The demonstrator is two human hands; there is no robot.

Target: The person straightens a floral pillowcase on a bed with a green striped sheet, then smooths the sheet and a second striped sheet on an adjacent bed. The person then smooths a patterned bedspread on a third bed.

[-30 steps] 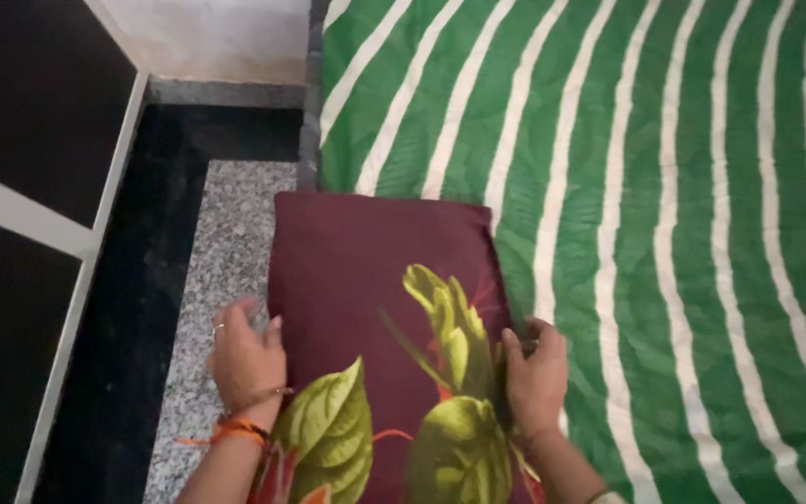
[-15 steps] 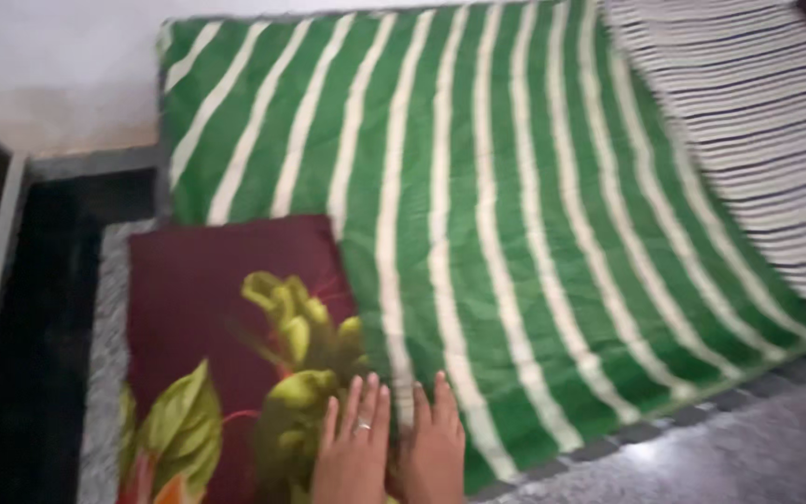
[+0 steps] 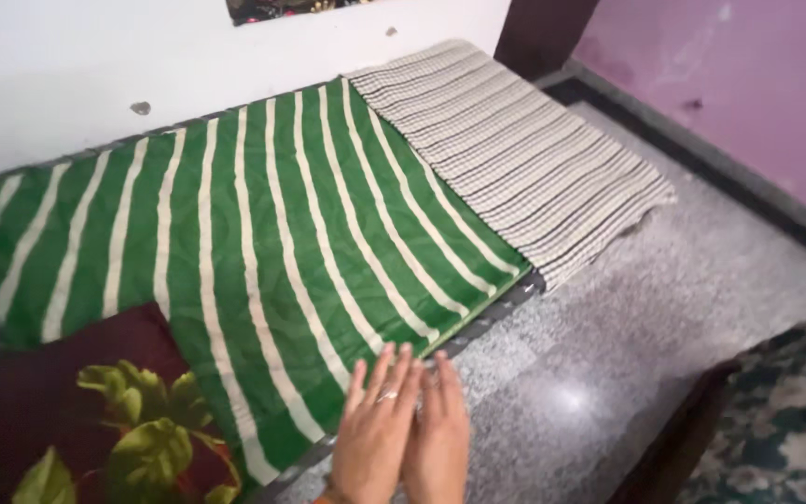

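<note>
**A:** Standing right behind them here. Both hands are flat and empty, fingers straight, holding nothing. The left hand [image 3: 377, 431] with the ring and the right hand [image 3: 440, 439] are pressed side by side at the near edge of the green striped mattress [image 3: 263, 252], fingertips just on the cloth. The mattress lies on the floor along the white wall [image 3: 95, 65].

**B:** So what could go sideways?

**A:** My guess: a push from that spot could ruck up the cover instead of smoothing it, since the fabric already looks creased near the corner. The polished granite floor [image 3: 608, 355] looks slick too, so the whole pad might slide toward the wall, or the hands could skid off the edge.

**B:** Anything crowding it?

**A:** The maroon pillow with yellow-green leaves [image 3: 86, 420] sits at the left end, overlapping the mattress corner, so it would drag along or bunch up. A checked cloth [image 3: 515, 149] lies touching the far end. A dark floral fabric [image 3: 785, 411] is at the right, well apart from the hands.
</note>
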